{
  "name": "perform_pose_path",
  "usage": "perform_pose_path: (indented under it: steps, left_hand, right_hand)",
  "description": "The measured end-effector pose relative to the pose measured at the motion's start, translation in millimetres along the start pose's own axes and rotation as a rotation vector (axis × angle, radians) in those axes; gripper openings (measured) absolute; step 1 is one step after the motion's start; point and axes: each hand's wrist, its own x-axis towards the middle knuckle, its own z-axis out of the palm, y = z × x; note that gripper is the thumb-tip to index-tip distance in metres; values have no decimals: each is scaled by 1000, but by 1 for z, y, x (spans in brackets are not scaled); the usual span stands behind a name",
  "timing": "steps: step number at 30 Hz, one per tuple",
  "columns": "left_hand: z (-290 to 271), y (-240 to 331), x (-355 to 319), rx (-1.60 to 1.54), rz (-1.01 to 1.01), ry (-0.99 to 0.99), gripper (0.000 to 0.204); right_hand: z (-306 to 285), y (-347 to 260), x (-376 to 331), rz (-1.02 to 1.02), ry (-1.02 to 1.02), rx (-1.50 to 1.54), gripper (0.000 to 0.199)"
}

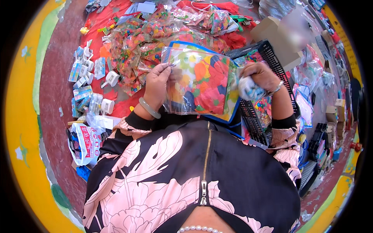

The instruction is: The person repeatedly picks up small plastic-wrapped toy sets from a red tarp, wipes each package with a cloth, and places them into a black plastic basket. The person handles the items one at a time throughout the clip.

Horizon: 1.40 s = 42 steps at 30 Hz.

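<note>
A clear plastic bag (202, 79) with flat, brightly coloured pieces in it lies spread in front of my chest. My left hand (157, 83) pinches its left edge between thumb and fingers. At the right side of the bag, my right hand (261, 77) is closed around a crumpled white-and-blue item (248, 88), whose kind is blurred. Whether the right fingers also touch the bag is hidden. Beneath the bag, a blue-edged colourful sheet or pouch (223, 119) shows along its borders.
Ahead is a heap of similar filled bags (136, 42) on red cloth (112, 19). A black crate (268, 52) with more bags stands right, beside a cardboard box (285, 46). White plastic devices (112, 79) and a white carrier bag (86, 141) are at left.
</note>
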Motion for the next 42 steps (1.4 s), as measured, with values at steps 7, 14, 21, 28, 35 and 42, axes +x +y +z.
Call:
perform_pose_path:
  steps: [7, 14, 21, 28, 35, 42]
  left_hand:
    - [-13, -28, 10, 30, -51, 6, 19]
    - [-24, -40, 29, -126, -46, -54, 22]
    - [-21, -42, 26, 8, 1, 14, 22]
    - [-17, -34, 21, 13, -114, 3, 22]
    - [-11, -26, 18, 29, -123, 32, 23]
    - [-12, -25, 17, -50, -150, -4, 22]
  right_hand:
    - [30, -73, 26, -222, 982, 325, 27]
    - [190, -72, 81, -292, 518, -751, 48]
    - [181, -51, 65, -65, 395, -977, 51]
    - [133, -51, 34, 247, 375, -1021, 44]
    - [72, -15, -7, 382, 633, -1188, 19]
    - [19, -52, -34, 416, 730, -654, 30]
